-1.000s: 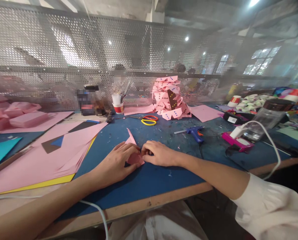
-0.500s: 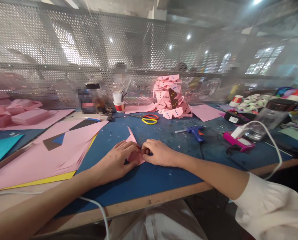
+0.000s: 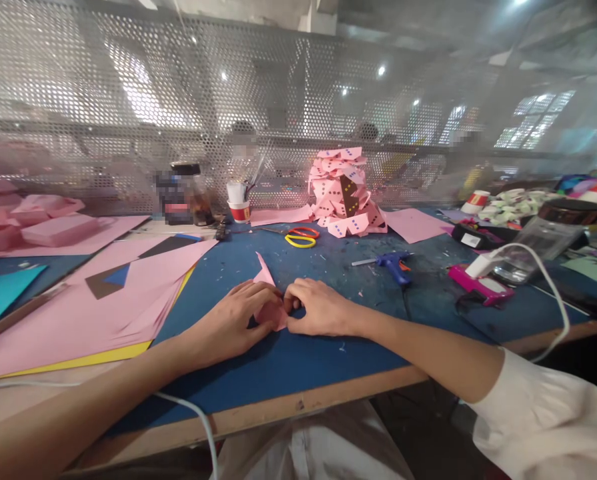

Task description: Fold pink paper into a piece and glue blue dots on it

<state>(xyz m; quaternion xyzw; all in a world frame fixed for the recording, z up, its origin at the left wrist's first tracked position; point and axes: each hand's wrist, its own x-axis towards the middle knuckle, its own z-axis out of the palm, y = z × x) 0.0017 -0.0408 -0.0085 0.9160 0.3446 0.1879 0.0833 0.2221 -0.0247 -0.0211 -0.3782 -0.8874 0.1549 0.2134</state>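
A small folded piece of pink paper (image 3: pixel 277 316) lies on the blue table mat between my hands, one narrow strip of it pointing up and away. My left hand (image 3: pixel 241 313) rests over its left part, with thumb and fingers closed round the paper. From the right, my right hand (image 3: pixel 315 307) pinches its edge with curled fingers, and the fingertips of both hands almost meet. Beyond them lie scissors (image 3: pixel 301 243) with red and yellow handles. A blue glue gun (image 3: pixel 393 267) is on the mat to the right.
Pink sheets (image 3: pixel 108 313) spread over the left side. A pile of folded pink pieces (image 3: pixel 342 193) stands at the back beside a cup (image 3: pixel 239 211) of tools. At right are a magenta device (image 3: pixel 481 285) with a white cable and a clear jar (image 3: pixel 533 250).
My right thumb has shifted slightly at the paper's edge. Otherwise both hands and the pink paper stay in nearly the same place.
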